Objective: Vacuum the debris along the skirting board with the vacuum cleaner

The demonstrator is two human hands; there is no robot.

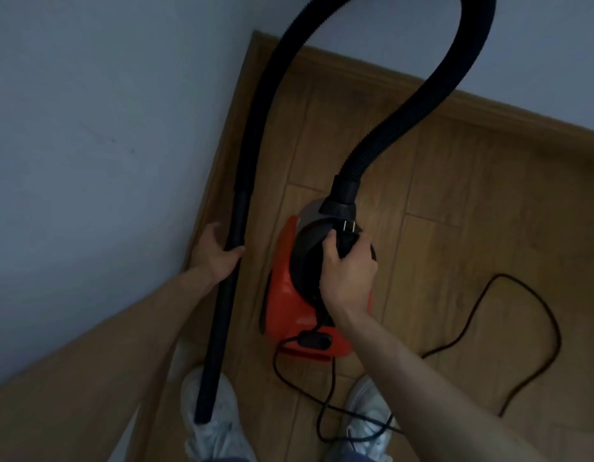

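A dim room corner is seen from above, with grey walls (88, 111) and a wooden floor (472, 211) edged by a matching skirting board (522, 116). An orange vacuum cleaner (282, 288) stands on the floor near the corner. Its black hose (419, 105) arches up out of view and returns as a rigid tube (222, 315), which is gripped mid-length by the left hand (215, 255), fingers curled round it. The nozzle end is pointed at a white shoe (225, 391), not at the skirting. The power cord (558, 335) lies looped on the floor. A pronged plug (348, 235) is clasped by the right hand (349, 275) on top of the machine. No debris can be made out. Vacuuming appears not yet begun, since plugging in is probably still needed.
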